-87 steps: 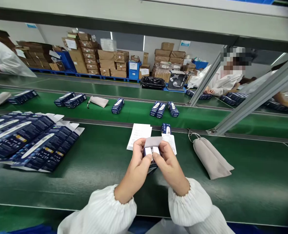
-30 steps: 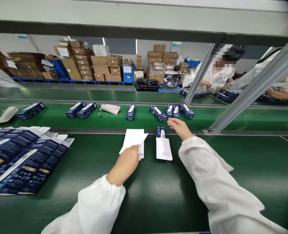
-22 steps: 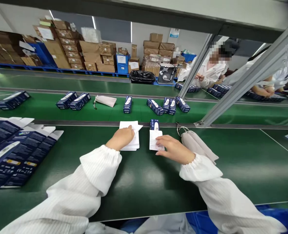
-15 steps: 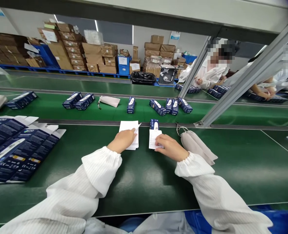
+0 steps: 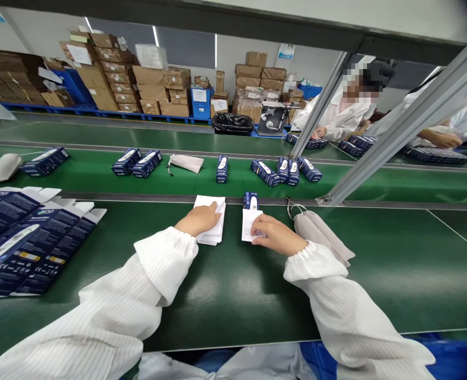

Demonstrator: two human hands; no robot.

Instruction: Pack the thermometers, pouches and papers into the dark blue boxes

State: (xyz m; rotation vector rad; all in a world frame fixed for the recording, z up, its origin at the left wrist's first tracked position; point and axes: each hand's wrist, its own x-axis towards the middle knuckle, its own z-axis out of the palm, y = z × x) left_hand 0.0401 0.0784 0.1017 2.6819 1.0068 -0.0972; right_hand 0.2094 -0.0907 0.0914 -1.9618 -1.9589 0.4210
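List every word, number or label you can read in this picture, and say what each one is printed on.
None can be read.
Flat blue cartons: print too small.
Blue boxes on the belt: blurred.
Leaflet stack under the left hand: no legible print.
Slip under the right hand: illegible.
Labels on the cardboard cartons: too far.

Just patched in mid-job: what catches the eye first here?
Two white-sleeved arms reach over the green bench: the left hand rests on a stack of white leaflets, the right hand on a single slip. Flat navy cartons fan out at left; a grey pouch lies right.
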